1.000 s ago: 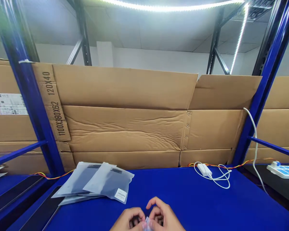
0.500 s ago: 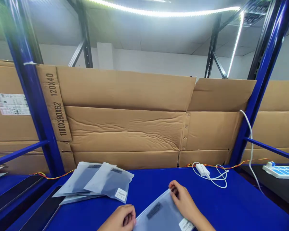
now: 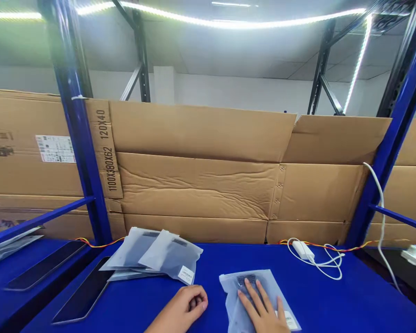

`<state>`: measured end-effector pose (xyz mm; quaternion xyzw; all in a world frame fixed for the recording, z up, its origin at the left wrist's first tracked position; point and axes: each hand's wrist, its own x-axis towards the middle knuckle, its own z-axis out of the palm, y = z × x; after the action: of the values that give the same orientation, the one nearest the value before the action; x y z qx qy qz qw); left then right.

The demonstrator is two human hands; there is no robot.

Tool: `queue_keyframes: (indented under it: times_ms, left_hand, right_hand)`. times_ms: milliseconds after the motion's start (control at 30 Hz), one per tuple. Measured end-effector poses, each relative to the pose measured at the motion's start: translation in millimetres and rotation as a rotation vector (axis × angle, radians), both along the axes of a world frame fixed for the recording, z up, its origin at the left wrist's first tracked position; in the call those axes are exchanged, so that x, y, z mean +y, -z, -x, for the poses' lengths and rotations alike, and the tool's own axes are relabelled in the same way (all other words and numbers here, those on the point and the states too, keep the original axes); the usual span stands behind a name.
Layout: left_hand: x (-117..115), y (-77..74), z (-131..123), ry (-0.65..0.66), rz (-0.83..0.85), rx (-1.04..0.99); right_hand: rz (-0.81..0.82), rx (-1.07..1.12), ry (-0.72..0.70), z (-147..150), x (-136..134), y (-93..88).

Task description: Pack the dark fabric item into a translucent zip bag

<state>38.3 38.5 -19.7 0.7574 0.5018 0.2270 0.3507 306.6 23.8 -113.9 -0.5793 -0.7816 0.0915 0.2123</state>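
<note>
My right hand (image 3: 261,305) lies flat, fingers stretched out, on a frosted plastic bag (image 3: 236,310) with a dark printed patch and a white label, lying on the blue table (image 3: 333,300). Just left of that bag, my left hand (image 3: 185,309) rests on the table with its fingers curled into a loose fist; I see nothing in it. Farther left sits a small pile of similar frosted bags (image 3: 156,254), each with a dark item inside and a white label.
A cardboard wall (image 3: 194,185) closes the back of the table. Blue rack posts (image 3: 79,138) stand left and right. A white adapter with coiled cable (image 3: 303,249) lies at the back right. Dark flat panels (image 3: 83,291) lie at the left edge.
The bag that both hands held near my body now lies flat on the table. My right hand has opened onto it; my left hand has let go and rests beside it.
</note>
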Motion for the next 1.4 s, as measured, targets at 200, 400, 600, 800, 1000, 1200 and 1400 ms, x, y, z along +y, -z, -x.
queue_keyframes:
  times_ms: [200,400,600,800,1000,1200,1400]
  left_hand:
    - [3,7.9,4,-0.021,-0.001,0.007]
    - [5,10.9,4,-0.030,-0.003,0.026]
    - [7,14.4,1,-0.010,-0.065,0.056]
    - [9,18.5,2,0.205,-0.205,0.185]
    - [7,17.9,3,0.250,-0.222,0.292]
    - [8,22.8,5,0.244,-0.213,0.295]
    - [9,18.0,8,0.210,-0.119,0.274]
  right_hand:
    - [0.106,-0.130,0.008,-55,57,-45.9]
    - [0.067,-0.209,0.133,-80,107,-46.0]
    - [-0.071,-0.194,0.054,-66,86,-44.5]
    - [0.164,-0.047,-0.406,-15,37,-57.3]
    - [0.245,0.009,-0.434,-12,30,-78.6]
    - [0.352,-0.005,-0.493,-15,24,-103.8]
    - [0.406,-0.019,-0.486,-15,25,-111.8]
